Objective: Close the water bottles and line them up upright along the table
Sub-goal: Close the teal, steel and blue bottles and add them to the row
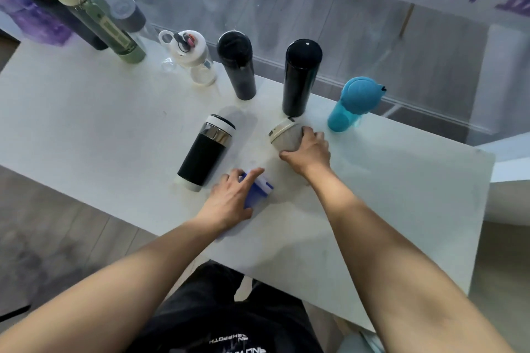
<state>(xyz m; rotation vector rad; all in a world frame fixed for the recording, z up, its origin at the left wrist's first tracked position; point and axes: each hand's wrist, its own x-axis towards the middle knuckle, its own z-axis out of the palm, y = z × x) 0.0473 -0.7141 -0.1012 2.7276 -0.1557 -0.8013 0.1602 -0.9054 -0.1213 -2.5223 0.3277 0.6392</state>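
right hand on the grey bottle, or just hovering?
Touching. The head view shows the right hand wrapped around the grey bottle, fingers over its far side and thumb against the near side, with no gap visible.

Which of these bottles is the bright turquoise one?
The turquoise bottle at the right end of the row, past the tall black flask. Its body and domed lid are both bright blue-green; its nearest neighbours are black.

We see open counter (401, 180) to our right, bare and passable. Ahead, two black flasks (301, 77) and a teal bottle (352, 104) wall the far edge; a black tumbler (205, 152) blocks our left.
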